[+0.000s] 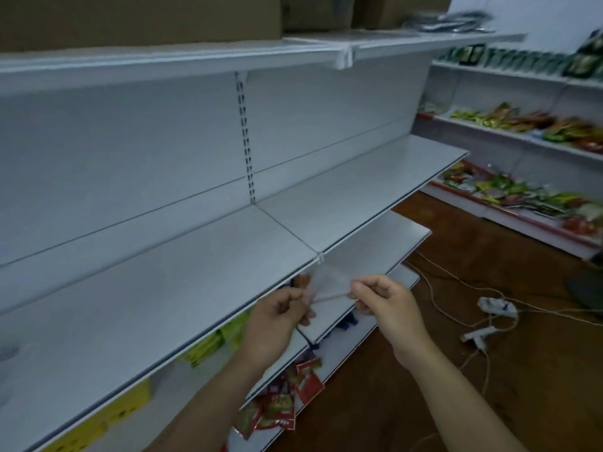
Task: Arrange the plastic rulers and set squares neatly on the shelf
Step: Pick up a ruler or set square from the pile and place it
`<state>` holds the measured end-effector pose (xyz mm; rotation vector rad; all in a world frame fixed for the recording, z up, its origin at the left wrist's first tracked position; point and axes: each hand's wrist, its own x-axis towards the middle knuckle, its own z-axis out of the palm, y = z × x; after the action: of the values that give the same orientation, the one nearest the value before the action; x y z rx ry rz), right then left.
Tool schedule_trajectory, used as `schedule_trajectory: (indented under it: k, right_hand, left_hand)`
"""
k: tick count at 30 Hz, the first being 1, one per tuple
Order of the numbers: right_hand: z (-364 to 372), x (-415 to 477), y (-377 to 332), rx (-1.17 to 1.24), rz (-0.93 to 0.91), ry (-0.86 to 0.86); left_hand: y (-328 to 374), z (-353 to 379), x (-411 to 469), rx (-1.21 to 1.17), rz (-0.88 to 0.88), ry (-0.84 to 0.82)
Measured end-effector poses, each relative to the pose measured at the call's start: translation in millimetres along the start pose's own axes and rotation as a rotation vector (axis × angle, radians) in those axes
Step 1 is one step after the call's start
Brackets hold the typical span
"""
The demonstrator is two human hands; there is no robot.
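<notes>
A clear plastic set square or ruler [328, 283] is held between both hands, just in front of the front edge of the grey shelf [202, 272]; its exact shape is blurred. My left hand [277, 316] pinches its left end with curled fingers. My right hand [383, 300] pinches its right end between thumb and fingertips. The shelf top behind the hands bears nothing that I can see.
Lower shelves hold red snack packets [284, 399] and yellow boxes [130, 402]. Cardboard boxes [140, 14] stand on the top shelf. White cables and a power strip [497, 306] lie on the brown floor at right. Another rack with colourful packets [528, 194] runs along the right wall.
</notes>
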<state>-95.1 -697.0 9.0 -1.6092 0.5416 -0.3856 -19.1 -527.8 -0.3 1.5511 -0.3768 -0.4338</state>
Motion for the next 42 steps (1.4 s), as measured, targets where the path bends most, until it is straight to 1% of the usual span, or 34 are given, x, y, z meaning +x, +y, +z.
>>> schedule_trajectory:
  k: [4,9,14,21,24,26,30,37,40,42]
  right_hand:
    - [-45,35,6,0.028,0.026,0.057]
    - [-72,84,19,0.081,0.095,0.075]
    - [-99,153,27,0.110,0.134,0.097]
    - [-127,253,19,0.024,0.114,0.062]
    - [-128,276,23,0.013,0.116,0.026]
    - [-124,287,24,0.011,0.110,-0.026]
    - [-106,317,27,-0.020,0.080,-0.157]
    - [-73,347,29,-0.194,-0.091,-0.525]
    - [-64,359,34,-0.267,-0.171,-0.672]
    - [-61,366,39,-0.313,-0.231,-0.735]
  left_hand:
    - [-1,47,42,0.018,-0.003,-0.028]
    - [-13,82,95,0.032,-0.032,-0.016]
    - [-22,115,167,0.032,-0.041,-0.023]
    - [-21,142,255,0.125,0.024,-0.044]
    - [-24,145,274,0.220,0.040,0.023]
    - [-29,142,276,0.254,0.045,0.093]
    - [-42,130,275,0.235,0.046,0.262]
    - [-39,116,245,0.303,0.009,0.562]
    - [-44,111,239,0.369,-0.042,0.648]
    - [-49,110,236,0.379,-0.071,0.679]
